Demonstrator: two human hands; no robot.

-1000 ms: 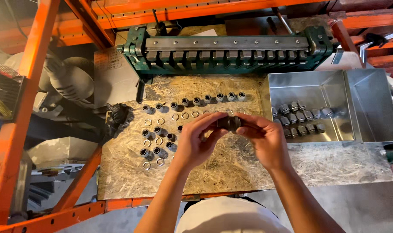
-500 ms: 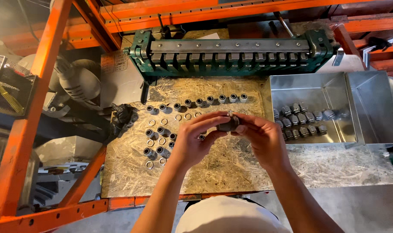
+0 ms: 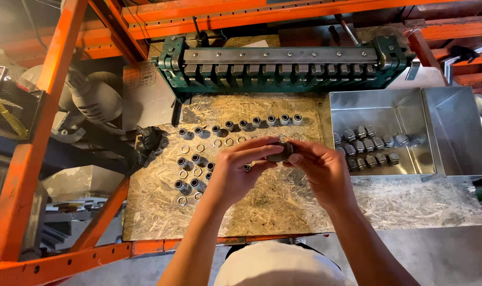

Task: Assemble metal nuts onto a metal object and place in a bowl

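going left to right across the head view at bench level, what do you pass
wire mesh basket → orange rack post → loose nuts and rings → left hand → right hand → metal tray holding finished fittings

1. Between your left hand and right hand sits a small fitting of dull grey metal.
2. Under both hands, the board is rough pressed wood chips, matt and pale.
3. Left of your left hand, the loose rings and nuts are metal with a faint shine.
4. Right of your right hand, the tray is smooth, bright sheet metal.
5. Beyond your hands, the long tool is green-painted metal with bare steel bars.
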